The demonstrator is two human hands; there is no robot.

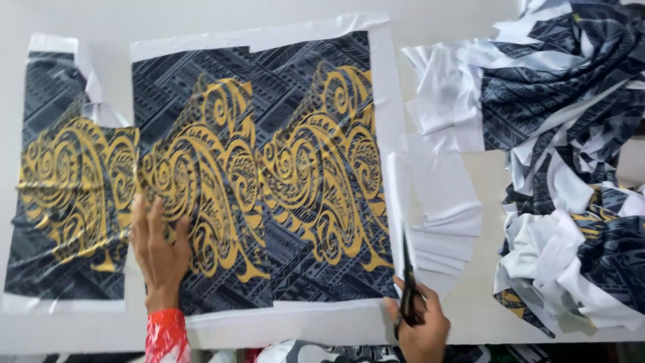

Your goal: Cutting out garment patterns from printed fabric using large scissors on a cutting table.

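Printed fabric panel (pixel 262 175), dark grey with gold swirl motifs and white unprinted margins, spread flat on white cutting table (pixel 201 20). Left hand (pixel 158 249) pressed palm-down on panel's lower left part, fingers spread open, holding nothing. Right hand (pixel 420 323) at panel's lower right corner, fingers closed through handles of scissors (pixel 406 282); blades pointing up along panel's right white margin, apparently partly open, though blurred. Second, smaller printed piece (pixel 64 181) just left of panel, edges touching or overlapping. White offcut strips (pixel 447 208) just right of panel; heap of printed and white scraps (pixel 571 154) farther right. Judged handling: thin, light, limp cloth, likely smooth and prone to shifting or puckering under blades; best pinned flat close beside cut line, or lifted by white margin rather than printed field.
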